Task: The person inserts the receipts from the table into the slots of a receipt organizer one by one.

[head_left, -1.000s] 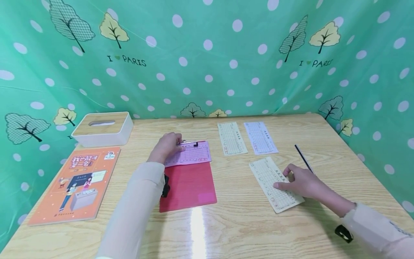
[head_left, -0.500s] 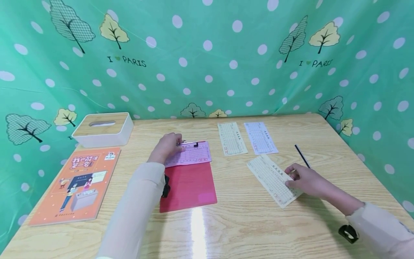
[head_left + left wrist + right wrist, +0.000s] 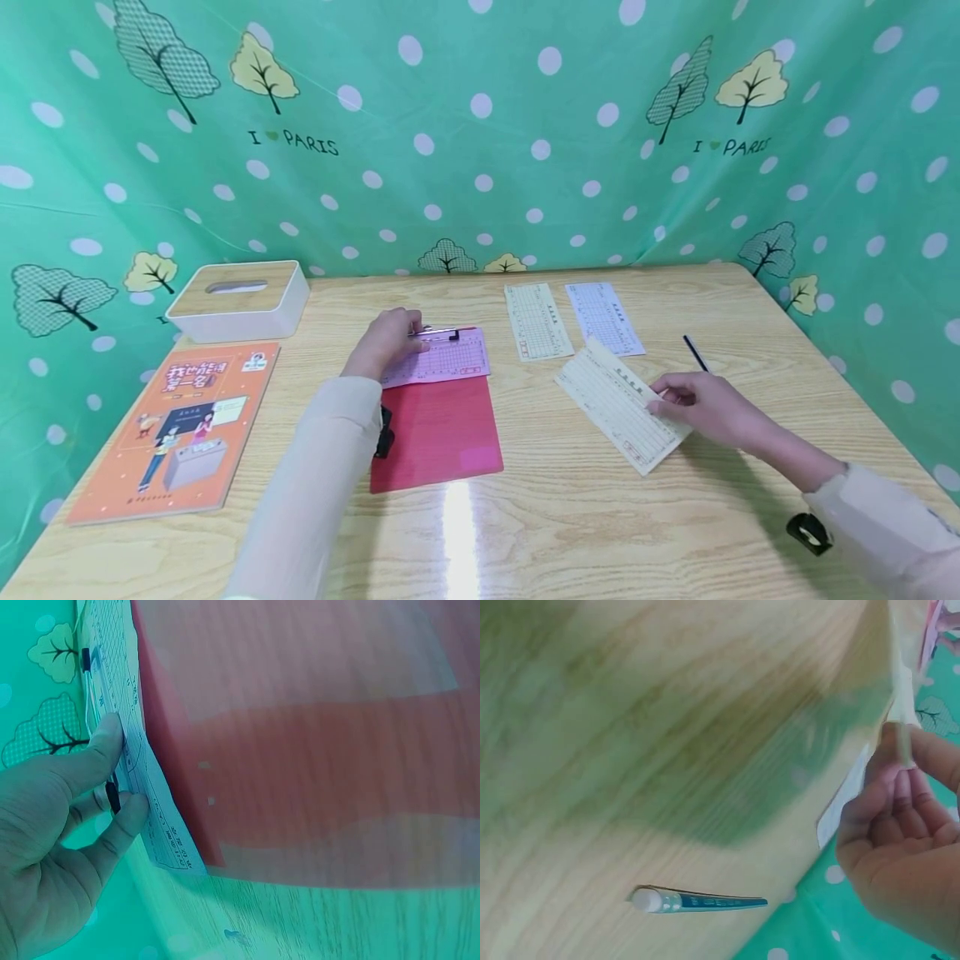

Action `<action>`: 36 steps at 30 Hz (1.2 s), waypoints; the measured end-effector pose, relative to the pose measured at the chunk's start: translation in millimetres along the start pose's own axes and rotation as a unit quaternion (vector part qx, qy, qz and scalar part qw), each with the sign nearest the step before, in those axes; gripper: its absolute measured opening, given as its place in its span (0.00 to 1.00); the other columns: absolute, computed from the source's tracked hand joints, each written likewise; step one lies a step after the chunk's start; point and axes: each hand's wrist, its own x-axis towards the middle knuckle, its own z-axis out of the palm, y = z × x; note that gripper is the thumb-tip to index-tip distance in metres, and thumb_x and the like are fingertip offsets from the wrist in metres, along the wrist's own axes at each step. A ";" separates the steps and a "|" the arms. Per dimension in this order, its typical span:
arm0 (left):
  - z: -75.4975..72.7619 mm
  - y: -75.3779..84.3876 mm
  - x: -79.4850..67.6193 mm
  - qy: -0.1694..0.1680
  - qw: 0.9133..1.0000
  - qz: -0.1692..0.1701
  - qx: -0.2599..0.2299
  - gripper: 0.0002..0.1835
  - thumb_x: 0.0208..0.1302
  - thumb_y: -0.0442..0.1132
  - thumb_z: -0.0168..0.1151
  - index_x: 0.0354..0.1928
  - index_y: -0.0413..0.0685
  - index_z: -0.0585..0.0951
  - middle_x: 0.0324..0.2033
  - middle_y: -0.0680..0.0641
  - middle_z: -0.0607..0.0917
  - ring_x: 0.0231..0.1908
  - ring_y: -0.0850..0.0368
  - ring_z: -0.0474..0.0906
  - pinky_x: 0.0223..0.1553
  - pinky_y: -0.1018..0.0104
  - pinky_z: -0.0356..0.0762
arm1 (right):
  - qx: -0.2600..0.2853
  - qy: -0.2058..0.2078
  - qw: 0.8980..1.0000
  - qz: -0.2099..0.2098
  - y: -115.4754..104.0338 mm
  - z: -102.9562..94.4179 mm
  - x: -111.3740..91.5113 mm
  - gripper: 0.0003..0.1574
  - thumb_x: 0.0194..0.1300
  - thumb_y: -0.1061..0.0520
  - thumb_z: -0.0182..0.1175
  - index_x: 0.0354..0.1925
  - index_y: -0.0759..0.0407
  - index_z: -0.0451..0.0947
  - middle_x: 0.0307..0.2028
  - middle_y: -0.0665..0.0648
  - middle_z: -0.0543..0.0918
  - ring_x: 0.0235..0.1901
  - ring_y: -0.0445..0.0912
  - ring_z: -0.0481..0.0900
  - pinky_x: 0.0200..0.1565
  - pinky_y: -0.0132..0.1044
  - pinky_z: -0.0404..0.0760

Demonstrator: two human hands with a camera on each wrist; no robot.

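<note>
My left hand [image 3: 387, 342] holds the top of a red clipboard [image 3: 438, 433] at its metal clip [image 3: 438, 332]. A pink printed form [image 3: 442, 357] lies across the clipboard under that clip. In the left wrist view, thumb and fingers [image 3: 105, 746] close about the clip and the form's edge. My right hand [image 3: 708, 407] pinches the right edge of a cream printed form [image 3: 622, 404], which is tilted and overlaps the white form behind it in the head view. The right wrist view shows thumb and finger meeting on the sheet's edge [image 3: 904, 742].
Another cream form [image 3: 537, 321] and a white form [image 3: 603, 317] lie flat at the back. A pen [image 3: 696, 352] lies behind my right hand. At the left are an orange book [image 3: 176, 429] and a tissue box [image 3: 238, 302]. A green curtain [image 3: 480, 167] hangs behind the wooden table [image 3: 547, 533].
The cream form in my right hand has come up off the table and moved slightly left and back, towards the two forms behind. My left hand and the clipboard stay put.
</note>
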 end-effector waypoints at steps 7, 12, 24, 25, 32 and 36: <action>0.0 -0.1 0.3 -0.005 1.000 0.001 0.007 0.09 0.65 0.36 0.70 0.36 0.40 0.78 0.40 0.38 0.82 0.42 0.43 0.75 0.51 0.48 0.74 | 0.015 0.022 0.999 -0.039 -14.2 -4.2 9.6 0.08 0.72 0.54 0.63 0.40 0.57 0.84 0.27 0.50 0.76 0.26 0.42 0.68 0.27 0.34 0.68; 0.1 0.2 0.4 -0.005 1.000 -0.003 0.008 0.09 0.65 0.36 0.71 0.37 0.40 0.79 0.40 0.38 0.82 0.41 0.43 0.75 0.51 0.49 0.74 | 0.015 0.035 0.997 -0.071 -32.1 -7.0 21.3 0.09 0.73 0.54 0.62 0.39 0.58 0.84 0.25 0.49 0.74 0.24 0.42 0.66 0.26 0.34 0.66; -0.2 1.4 0.1 -0.002 1.000 -0.002 0.000 0.08 0.65 0.34 0.70 0.38 0.39 0.79 0.40 0.38 0.82 0.42 0.43 0.75 0.51 0.49 0.74 | 0.019 0.017 0.993 -0.112 -78.6 3.6 61.5 0.10 0.74 0.53 0.62 0.36 0.55 0.84 0.25 0.50 0.76 0.28 0.47 0.69 0.30 0.35 0.68; -0.1 1.4 0.2 -0.002 1.000 -0.001 0.000 0.08 0.65 0.34 0.70 0.38 0.39 0.79 0.40 0.38 0.82 0.42 0.43 0.75 0.51 0.49 0.74 | 0.021 0.011 0.992 -0.120 -82.1 5.1 65.6 0.09 0.74 0.53 0.62 0.36 0.56 0.84 0.25 0.50 0.76 0.28 0.46 0.69 0.30 0.34 0.68; 2.1 -0.7 2.1 -0.002 1.000 0.002 0.007 0.09 0.64 0.35 0.70 0.39 0.39 0.80 0.42 0.38 0.83 0.44 0.42 0.77 0.53 0.48 0.74 | 0.021 -0.041 0.985 -0.168 -106.7 18.6 93.4 0.08 0.72 0.53 0.65 0.36 0.55 0.85 0.25 0.49 0.79 0.27 0.44 0.70 0.31 0.36 0.70; 2.1 -2.3 2.2 0.000 1.000 0.006 0.018 0.09 0.64 0.35 0.70 0.40 0.39 0.80 0.41 0.37 0.82 0.44 0.41 0.77 0.52 0.48 0.74 | 0.019 -0.072 0.982 -0.172 -119.7 29.9 107.9 0.08 0.70 0.53 0.66 0.34 0.54 0.85 0.25 0.48 0.80 0.28 0.44 0.72 0.34 0.38 0.73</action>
